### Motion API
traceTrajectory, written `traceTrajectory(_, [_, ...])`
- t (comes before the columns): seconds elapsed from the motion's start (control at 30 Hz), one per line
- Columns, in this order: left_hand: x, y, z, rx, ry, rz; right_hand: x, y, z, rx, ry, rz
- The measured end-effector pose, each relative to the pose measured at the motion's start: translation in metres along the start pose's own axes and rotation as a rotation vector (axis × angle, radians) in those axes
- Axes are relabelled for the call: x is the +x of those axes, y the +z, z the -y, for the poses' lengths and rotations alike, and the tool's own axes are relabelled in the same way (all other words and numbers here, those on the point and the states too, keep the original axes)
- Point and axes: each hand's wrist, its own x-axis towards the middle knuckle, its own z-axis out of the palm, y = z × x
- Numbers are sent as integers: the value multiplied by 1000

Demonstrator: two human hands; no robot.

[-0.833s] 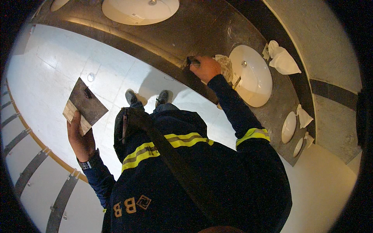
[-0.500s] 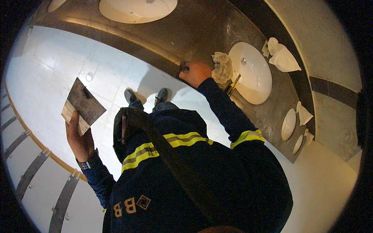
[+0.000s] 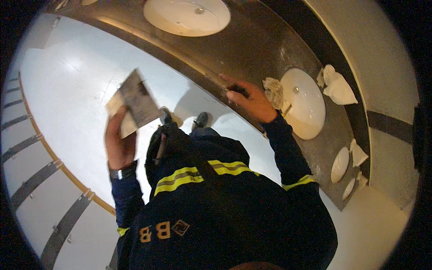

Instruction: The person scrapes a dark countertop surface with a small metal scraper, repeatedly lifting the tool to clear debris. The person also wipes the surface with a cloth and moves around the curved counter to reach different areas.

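My left hand [image 3: 120,139] grips a flat, rectangular grey plate [image 3: 139,100] by its pale strip, holding it over the floor. A dark smear or lump shows on the plate's face. At the front edge of the brown counter [image 3: 252,45] is my right hand [image 3: 253,100], index finger and thumb stretched apart. The dark patch between them is too unclear to tell whether it is shadow or material. Beyond this hand lies a crumpled, stained cloth or paper [image 3: 273,92] against a white oval basin [image 3: 306,105]. A yellow-and-black cutter knife [image 3: 287,109] rests partly over the basin's rim.
Another oval basin [image 3: 186,18] is set farther left in the counter, with smaller basins [image 3: 340,165] at the right. White crumpled paper [image 3: 339,87] lies behind the nearest basin. My shoes [image 3: 202,119] stand on the pale floor [image 3: 67,90]. Cubicle panels [image 3: 33,216] line the left.
My right hand has opened from a closed, pinching shape at the counter edge. My left hand has brought the plate closer to the counter. The whole view has shifted slightly.
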Motion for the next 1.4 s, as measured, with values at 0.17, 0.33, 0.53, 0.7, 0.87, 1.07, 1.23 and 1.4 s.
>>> traceTrajectory(0.17, [-1,74,16,-82,-112,203,-1,29,72,404,-119,-10])
traceTrajectory(0.33, [-11,95,11,-32,-66,305,-3,16,78,-98,-384,-37])
traceTrajectory(0.53, [-34,100,-4,59,2,338,-1,-2,60,-412,-399,19])
traceTrajectory(0.7, [-35,93,-10,398,132,233,-15,-47,127,-746,-499,-101])
traceTrajectory(0.87, [-35,98,-11,389,149,268,-12,-43,161,-1008,-677,-18])
traceTrajectory(1.07, [-28,83,-6,578,181,234,-9,-34,146,-1141,-639,16])
traceTrajectory(1.23, [-14,33,-16,516,405,64,-17,-41,40,-1089,-166,81])
traceTrajectory(1.4, [-4,-28,-25,1027,618,-69,-35,-24,-103,-980,-21,49])
